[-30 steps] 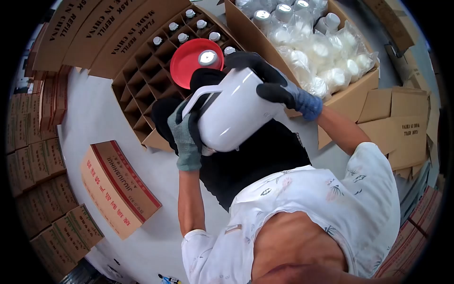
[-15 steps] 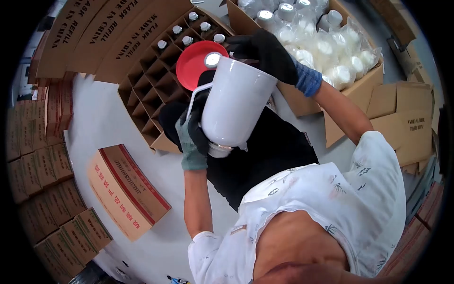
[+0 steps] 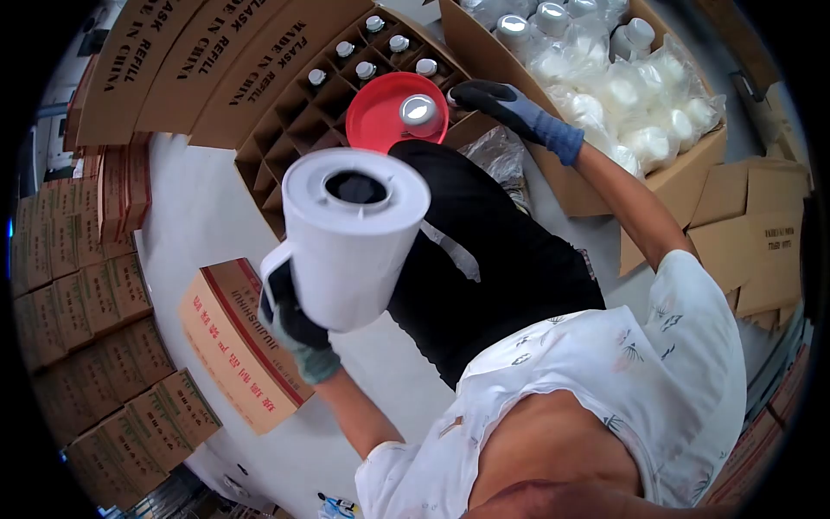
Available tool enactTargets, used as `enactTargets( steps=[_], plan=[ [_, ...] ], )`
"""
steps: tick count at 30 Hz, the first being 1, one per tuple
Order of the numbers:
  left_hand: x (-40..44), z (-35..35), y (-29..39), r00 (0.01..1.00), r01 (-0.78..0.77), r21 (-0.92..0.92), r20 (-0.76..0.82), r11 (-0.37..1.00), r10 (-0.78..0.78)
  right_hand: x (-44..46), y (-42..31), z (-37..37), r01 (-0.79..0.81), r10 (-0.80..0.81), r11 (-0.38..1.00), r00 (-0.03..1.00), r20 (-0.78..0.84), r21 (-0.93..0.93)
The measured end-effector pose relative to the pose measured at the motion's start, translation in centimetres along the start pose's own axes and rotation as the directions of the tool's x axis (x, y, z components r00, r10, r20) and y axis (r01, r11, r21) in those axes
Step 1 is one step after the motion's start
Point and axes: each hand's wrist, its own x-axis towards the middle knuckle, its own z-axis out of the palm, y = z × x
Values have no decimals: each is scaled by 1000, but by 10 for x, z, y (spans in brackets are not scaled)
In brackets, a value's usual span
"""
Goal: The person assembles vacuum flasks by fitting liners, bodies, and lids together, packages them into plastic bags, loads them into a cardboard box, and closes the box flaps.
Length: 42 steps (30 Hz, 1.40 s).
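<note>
Part of the left hand (image 3: 298,329) is hidden behind the white jug (image 3: 350,268), which also conceals its own far end; whatever lies inside the dark hole (image 3: 356,187) cannot be made out. Whether the right hand (image 3: 506,108) grips the bottle cap (image 3: 451,99) at its fingertips is unclear. The divided carton (image 3: 251,149) hides most of its bottles (image 3: 344,49), and the red dish (image 3: 372,108) covers several compartments. Crinkled bags (image 3: 596,95) blur their contents. The top edge cuts off the flaps (image 3: 173,52). Print on the stacked boxes (image 3: 78,298) is too small to read.
</note>
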Motion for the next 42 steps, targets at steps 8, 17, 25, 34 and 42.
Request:
enactTargets(
  steps=[8, 17, 25, 34, 42],
  plan=[
    [-33, -21, -65, 966, -201, 427, -63, 882, 251, 81, 69, 87, 37, 91, 644, 988, 125, -764],
    [40, 78, -32, 915, -344, 169, -159, 923, 370, 92, -44, 58, 68, -146, 922, 973, -179, -381],
    [15, 150, -5, 862, -462, 257, -96, 849, 498, 11, -139, 69, 445, -588, 744, 790, -172, -499],
    [17, 107, -38, 824, -567, 217, 133, 795, 551, -28, -133, 127, -404, 254, 10, 886, 389, 915],
    [26, 107, 6, 856, -403, -68, 323, 913, 402, -1, -133, 35, 366, -366, 931, 926, 89, 21]
  ],
)
